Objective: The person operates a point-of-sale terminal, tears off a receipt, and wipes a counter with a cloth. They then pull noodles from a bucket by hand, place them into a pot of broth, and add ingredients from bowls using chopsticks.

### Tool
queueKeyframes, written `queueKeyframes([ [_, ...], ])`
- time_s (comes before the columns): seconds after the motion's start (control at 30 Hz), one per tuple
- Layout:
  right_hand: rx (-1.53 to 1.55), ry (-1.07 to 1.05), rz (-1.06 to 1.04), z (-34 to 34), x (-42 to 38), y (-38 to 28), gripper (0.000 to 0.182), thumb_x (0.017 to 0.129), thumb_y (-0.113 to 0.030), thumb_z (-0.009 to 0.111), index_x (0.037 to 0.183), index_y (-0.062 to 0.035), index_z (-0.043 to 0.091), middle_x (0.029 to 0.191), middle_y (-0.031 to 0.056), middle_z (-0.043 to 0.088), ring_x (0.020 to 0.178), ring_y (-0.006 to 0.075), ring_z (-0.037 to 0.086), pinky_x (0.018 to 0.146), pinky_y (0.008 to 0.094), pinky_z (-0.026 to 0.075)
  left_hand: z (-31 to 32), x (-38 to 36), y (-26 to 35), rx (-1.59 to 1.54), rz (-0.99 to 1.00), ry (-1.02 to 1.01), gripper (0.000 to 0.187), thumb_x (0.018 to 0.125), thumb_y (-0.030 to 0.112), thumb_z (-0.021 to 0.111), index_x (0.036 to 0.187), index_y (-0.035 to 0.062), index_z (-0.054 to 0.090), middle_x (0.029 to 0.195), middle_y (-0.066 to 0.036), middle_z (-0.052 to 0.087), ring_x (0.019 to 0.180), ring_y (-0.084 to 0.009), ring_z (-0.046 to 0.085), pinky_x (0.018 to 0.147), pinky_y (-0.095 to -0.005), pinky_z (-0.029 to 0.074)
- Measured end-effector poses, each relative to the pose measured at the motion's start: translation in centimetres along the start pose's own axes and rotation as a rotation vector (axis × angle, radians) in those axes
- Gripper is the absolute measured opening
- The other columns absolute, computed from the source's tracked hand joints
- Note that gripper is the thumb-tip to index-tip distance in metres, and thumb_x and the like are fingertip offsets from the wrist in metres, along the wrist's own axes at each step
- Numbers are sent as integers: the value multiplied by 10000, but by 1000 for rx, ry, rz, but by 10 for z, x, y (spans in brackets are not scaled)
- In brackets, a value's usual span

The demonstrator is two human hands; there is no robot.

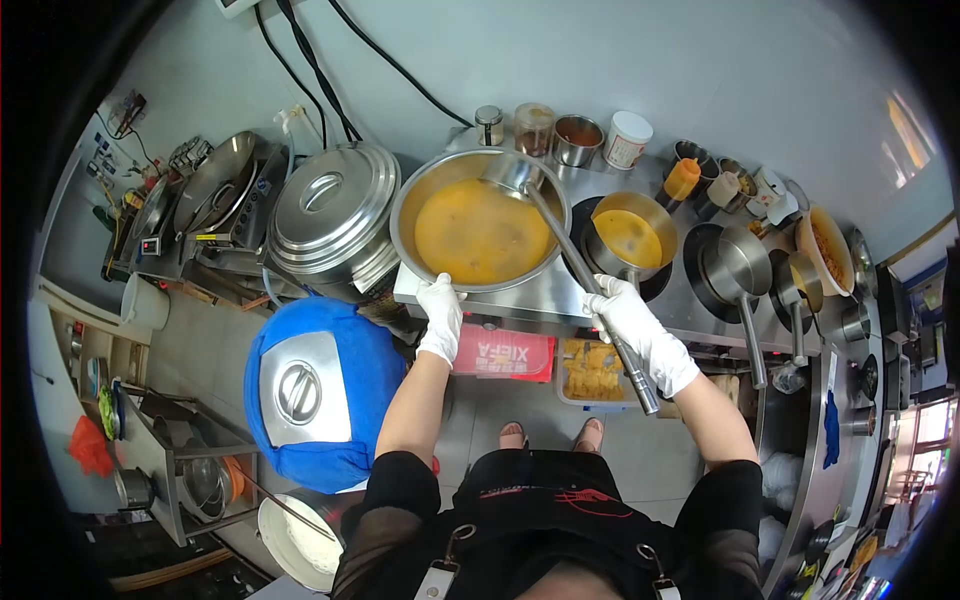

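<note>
A wide metal basin (408,250) holding yellow-orange broth stands at the counter's front edge. My left hand (440,315), in a white glove, grips its near rim, thumb on top. My right hand (645,340), gloved too, is closed around the long handle of a ladle (562,232). The ladle's metal cup rests over the far right side of the basin, near the broth's surface. Just right of the handle, a small saucepan (662,222) with similar yellow liquid sits on a round black hob.
A lidded steel pot (335,205) stands left of the basin. Below it is a blue-wrapped container (352,350) with a metal lid. More saucepans (738,262) line the right counter. Jars (533,130) and squeeze bottles (682,178) stand along the wall. A plastic tub (597,372) sits below the counter.
</note>
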State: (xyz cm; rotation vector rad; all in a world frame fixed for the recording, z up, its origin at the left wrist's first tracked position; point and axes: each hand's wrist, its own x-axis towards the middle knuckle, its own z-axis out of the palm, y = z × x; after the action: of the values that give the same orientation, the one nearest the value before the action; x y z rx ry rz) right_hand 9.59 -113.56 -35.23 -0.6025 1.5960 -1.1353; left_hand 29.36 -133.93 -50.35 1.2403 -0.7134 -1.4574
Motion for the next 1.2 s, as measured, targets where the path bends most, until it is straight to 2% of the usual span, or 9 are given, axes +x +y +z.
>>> queueKeyframes([
  [0.2,122,-69,83,29,8,8,537,904,-79,508,1366,43,262,733,37,506,473,99,470,368,255,401,7,-5,13,-1,30,-32,115,829,24,559,894,28,464,766,-83,581,473,-150,521,371,-277,462],
  [0.27,330,-72,61,33,5,-1,86,907,-93,506,980,-48,494,708,25,535,450,86,464,350,223,365,2,1,7,-12,39,-33,113,827,21,560,878,30,461,754,-87,581,468,-148,520,369,-276,466],
  [0.33,374,-106,50,30,7,-6,49,902,-86,504,937,-59,483,712,28,536,450,87,464,348,222,360,-1,1,4,40,19,-12,114,822,16,560,865,29,455,740,-87,578,465,-148,519,368,-272,472],
  [0.4,342,-163,31,26,8,-10,256,911,-79,485,1149,-15,414,730,32,506,453,102,457,361,259,388,-3,-1,2,50,18,-14,114,821,17,560,857,30,453,738,-86,577,465,-149,519,369,-271,475],
  [0.77,127,-47,-52,24,10,-8,563,903,-63,511,1388,33,241,789,63,499,433,86,459,324,242,383,6,-2,17,39,62,-44,102,820,16,553,874,19,466,758,-89,580,493,-152,537,372,-276,468],
  [0.87,160,10,-36,34,12,-4,374,909,-68,507,1256,25,406,759,42,520,426,84,451,330,224,368,6,-2,14,-4,113,-29,81,822,8,544,865,19,477,755,-86,582,482,-149,531,370,-270,463],
  [1.07,203,-13,6,48,18,3,336,918,-76,477,1242,-6,419,747,31,510,461,89,472,357,235,414,9,-5,21,53,67,-6,72,825,0,532,895,2,514,747,-80,593,451,-140,521,358,-259,448],
  [1.13,246,-25,-26,53,24,9,625,909,-70,495,1400,92,144,768,83,504,459,125,491,358,273,439,12,-6,26,55,64,7,96,822,-1,530,917,-8,521,744,-77,594,450,-140,524,358,-259,449],
  [1.2,257,-9,-8,58,23,10,648,910,-73,489,1399,109,105,769,86,509,463,132,491,371,280,443,14,-4,27,30,92,-21,95,821,-2,525,915,-7,526,747,-78,597,450,-138,525,357,-257,445],
])
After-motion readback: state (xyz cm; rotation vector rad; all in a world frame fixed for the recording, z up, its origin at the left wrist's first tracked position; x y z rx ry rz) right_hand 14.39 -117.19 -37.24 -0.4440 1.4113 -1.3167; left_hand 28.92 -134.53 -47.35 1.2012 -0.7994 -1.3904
